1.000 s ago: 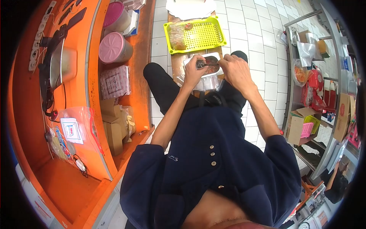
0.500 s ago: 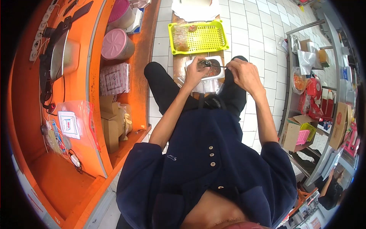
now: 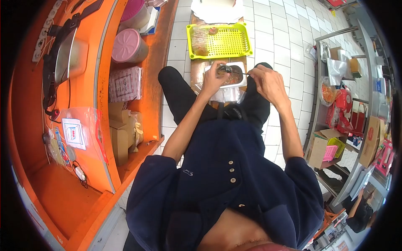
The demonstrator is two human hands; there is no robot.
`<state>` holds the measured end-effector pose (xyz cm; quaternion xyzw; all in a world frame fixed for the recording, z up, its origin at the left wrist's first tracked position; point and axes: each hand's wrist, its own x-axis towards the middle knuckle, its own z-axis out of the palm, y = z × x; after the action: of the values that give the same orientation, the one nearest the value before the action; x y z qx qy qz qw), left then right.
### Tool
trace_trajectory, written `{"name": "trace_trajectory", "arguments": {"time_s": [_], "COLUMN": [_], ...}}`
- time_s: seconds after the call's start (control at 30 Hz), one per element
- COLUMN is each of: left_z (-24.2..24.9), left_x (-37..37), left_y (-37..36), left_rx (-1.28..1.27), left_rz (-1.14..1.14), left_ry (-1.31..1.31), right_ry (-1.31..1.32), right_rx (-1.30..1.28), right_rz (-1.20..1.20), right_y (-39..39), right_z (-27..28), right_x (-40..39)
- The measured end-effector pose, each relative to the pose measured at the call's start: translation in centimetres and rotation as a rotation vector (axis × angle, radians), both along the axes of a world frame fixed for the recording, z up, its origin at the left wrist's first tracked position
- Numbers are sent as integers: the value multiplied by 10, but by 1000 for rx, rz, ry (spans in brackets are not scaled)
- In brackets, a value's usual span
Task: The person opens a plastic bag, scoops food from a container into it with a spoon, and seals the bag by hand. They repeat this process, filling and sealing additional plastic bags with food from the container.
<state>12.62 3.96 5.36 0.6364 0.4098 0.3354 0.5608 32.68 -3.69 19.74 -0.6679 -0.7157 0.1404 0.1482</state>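
Over a metal tray (image 3: 239, 80) with reddish and green bits in it, my left hand (image 3: 215, 78) has its fingers curled round a small dark, shiny thing, perhaps a small bag. My right hand (image 3: 266, 81) pinches the end of a thin dark handle, which runs left across the tray to my left hand. What the handle belongs to is too small to tell. Clear plastic bags (image 3: 225, 96) lie just below the tray. Beyond it stands a yellow-green basket (image 3: 226, 45) with clear plastic bags and a small reddish item inside.
Orange shelving (image 3: 90, 138) on the left holds pink-lidded tubs (image 3: 127, 45), packets (image 3: 125, 84) and cardboard. A metal rack (image 3: 314, 113) with boxes and bags stands right. Another person (image 3: 359, 214) is partly visible at the lower right. White paper (image 3: 215, 14) lies beyond the basket.
The view has shifted slightly. Both hands remain over the tray with nearly the same grips; nothing is visibly taken up or let go.
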Motion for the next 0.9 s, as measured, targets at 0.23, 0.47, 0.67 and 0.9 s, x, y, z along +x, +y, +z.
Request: {"name": "trace_trajectory", "arguments": {"time_s": [0.23,0.47,0.67,0.9], "left_z": [-10,-7,-6,-4], "left_x": [1,1,1,-7], "left_y": [2,0,0,1], "left_rx": [95,52,60,35], "left_rz": [25,20,14,30], "left_ry": [-24,-85,-44,-12], "right_ry": [33,46,40,153], "right_rx": [25,19,26,3], "right_rz": [3,-5,-12,-99], "right_y": [1,2,2,0], "right_z": [5,6,8,3], "right_x": [2,1,-1,13]}}
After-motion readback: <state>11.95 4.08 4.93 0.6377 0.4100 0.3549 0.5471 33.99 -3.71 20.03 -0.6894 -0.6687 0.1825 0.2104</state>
